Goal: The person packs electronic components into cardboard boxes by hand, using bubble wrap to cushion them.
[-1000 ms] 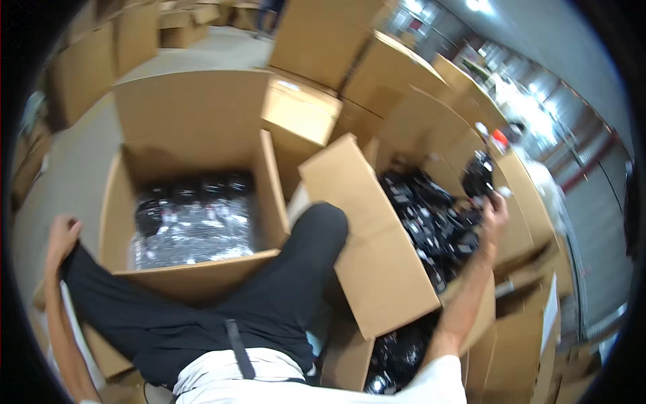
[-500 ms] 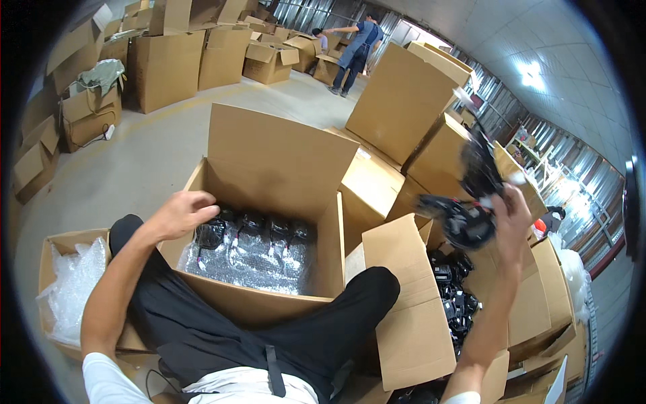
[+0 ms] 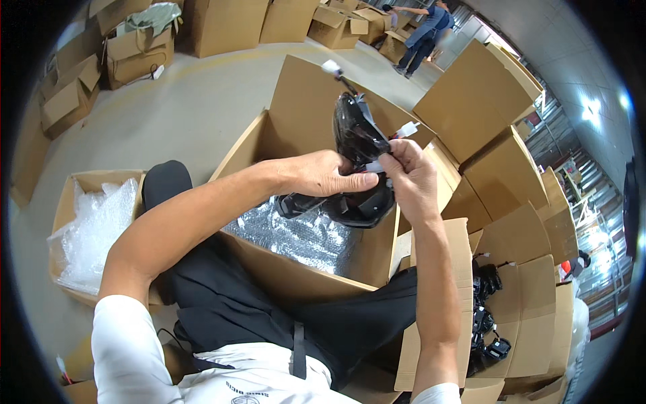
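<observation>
My left hand [image 3: 319, 174] and my right hand [image 3: 410, 172] meet above the open cardboard box [image 3: 306, 276] between my legs. Between them hangs a cluster of glossy black plastic units [image 3: 358, 129] with short wires and white connectors [image 3: 407, 130]. My right fingers pinch it by the wires and the edge of the upper unit. My left thumb lies across its middle, with the other fingers curled partly out of sight behind it. Bubble wrap [image 3: 296, 239] lines the box below; the cluster and my arms hide much of the inside.
At my right, another open carton [image 3: 437, 303] contains several similar black units [image 3: 486, 323]. A small box of bubble wrap [image 3: 94, 229] stands at my left. Tall cartons [image 3: 471, 108] rise ahead on the right. Far off, a person in blue [image 3: 425, 37] stands among boxes.
My right hand has brought the black units from the right carton's side to over the middle box. My left hand has moved from the box's left side onto them. The view has shifted.
</observation>
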`<state>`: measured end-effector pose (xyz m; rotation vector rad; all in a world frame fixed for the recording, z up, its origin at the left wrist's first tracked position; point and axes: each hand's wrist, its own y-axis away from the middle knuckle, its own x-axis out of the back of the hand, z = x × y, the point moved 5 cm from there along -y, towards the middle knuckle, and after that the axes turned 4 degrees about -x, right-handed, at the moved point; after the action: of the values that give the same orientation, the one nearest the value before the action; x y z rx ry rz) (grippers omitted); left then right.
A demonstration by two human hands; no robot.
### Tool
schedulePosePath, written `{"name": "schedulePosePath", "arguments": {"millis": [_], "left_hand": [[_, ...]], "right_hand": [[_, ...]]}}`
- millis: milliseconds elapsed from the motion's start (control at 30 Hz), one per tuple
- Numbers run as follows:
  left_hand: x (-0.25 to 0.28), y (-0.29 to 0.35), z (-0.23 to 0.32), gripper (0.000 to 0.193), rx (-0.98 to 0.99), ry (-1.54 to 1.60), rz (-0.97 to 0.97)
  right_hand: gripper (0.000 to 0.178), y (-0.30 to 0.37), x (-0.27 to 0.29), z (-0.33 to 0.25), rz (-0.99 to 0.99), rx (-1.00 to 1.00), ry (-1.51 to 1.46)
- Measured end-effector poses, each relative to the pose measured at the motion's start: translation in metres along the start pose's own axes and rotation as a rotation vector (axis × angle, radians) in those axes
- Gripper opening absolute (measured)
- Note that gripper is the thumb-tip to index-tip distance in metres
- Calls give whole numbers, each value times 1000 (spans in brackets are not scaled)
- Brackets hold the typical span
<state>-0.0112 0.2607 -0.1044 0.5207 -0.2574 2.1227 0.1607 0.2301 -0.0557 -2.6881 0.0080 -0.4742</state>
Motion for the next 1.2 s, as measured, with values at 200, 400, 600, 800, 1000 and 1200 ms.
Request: {"name": "schedulePosePath", "arguments": {"millis": [200,400,600,800,1000,1200], "left_hand": [[-8,1,-19,88,-149,154,24],[-22,26,-44,92,-153,703,63],[-44,29,-76,87,-121,1047,86],[-42,25,-104,72,-9,1081,130],[-58,26,-120,76,122,981,39],[-73,32,-123,70,233,1006,90]], "right_hand": [[13,-6,-43,7,10,-69,77],[13,-7,-78,15,-67,-172,83],[12,-2,-98,45,-107,-260,44],[25,2,-113,53,-155,-291,121],[19,23,-116,72,-145,-495,-53],[16,43,-111,97,-71,-605,-231]]}}
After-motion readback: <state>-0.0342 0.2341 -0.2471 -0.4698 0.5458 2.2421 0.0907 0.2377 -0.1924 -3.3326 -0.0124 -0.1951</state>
